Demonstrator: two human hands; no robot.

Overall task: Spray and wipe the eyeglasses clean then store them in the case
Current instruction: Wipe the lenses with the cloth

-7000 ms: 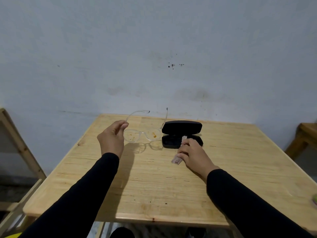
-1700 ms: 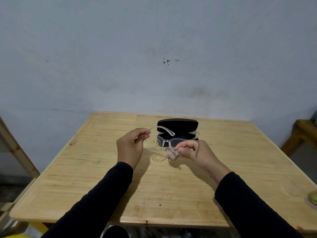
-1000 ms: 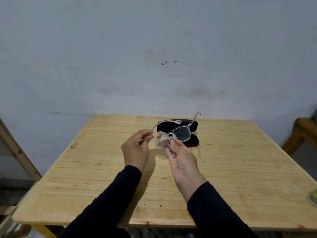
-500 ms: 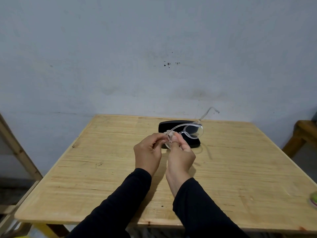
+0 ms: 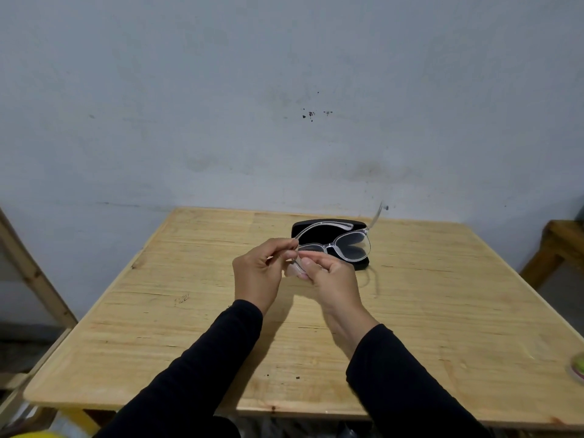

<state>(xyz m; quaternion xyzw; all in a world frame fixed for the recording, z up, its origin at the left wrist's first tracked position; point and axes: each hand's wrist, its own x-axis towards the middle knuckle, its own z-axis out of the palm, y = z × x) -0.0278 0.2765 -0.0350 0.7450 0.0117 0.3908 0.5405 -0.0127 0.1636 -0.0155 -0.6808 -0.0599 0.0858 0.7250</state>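
Clear-framed eyeglasses (image 5: pixel 343 245) hang in the air over the middle of the wooden table (image 5: pixel 158 327), temples unfolded and pointing away. My left hand (image 5: pixel 257 273) pinches the left end of the frame. My right hand (image 5: pixel 331 275) presses a small pale wipe (image 5: pixel 292 270) against the left lens, most of the wipe hidden by my fingers. The right lens stands free in front of the black glasses case (image 5: pixel 363 262), which lies open at the table's far side behind the glasses. I see no spray bottle.
A grey wall rises straight behind the table. Wooden furniture stands at the far right (image 5: pixel 559 245) and a slanted wooden frame (image 5: pixel 31 273) at the left. A small green and pink object (image 5: pixel 576 368) lies at the table's right edge.
Seven seconds ago my left hand held the stained glasses alone while my right lay on the table by the case. Since then both hands met at the left lens; the frame tilted slightly lower in the last half second.
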